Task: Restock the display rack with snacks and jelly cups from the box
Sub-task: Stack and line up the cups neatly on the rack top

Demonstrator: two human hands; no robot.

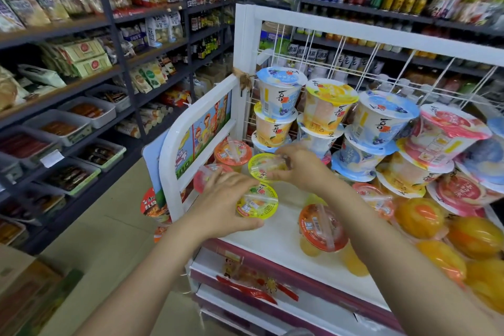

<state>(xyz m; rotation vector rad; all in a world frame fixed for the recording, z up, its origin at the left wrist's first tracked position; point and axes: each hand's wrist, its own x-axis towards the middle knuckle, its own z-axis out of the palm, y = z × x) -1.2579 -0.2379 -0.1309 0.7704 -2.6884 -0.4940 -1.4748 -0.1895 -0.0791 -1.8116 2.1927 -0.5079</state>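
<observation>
My left hand (223, 199) grips a round, foil-lidded yellow jelly cup (257, 203) on the rack's smooth white shelf (275, 237); my right hand (300, 166) pinches another yellow cup (266, 165) just beyond, its base hidden.

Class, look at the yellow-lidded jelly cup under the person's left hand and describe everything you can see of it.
The yellow-lidded jelly cup is a small round cup, apparently plastic, with a printed yellow foil lid and a barcode sticker. It stands lid-up on the display rack's white shelf, near the front left corner. The left hand grips it from the left side.
</observation>
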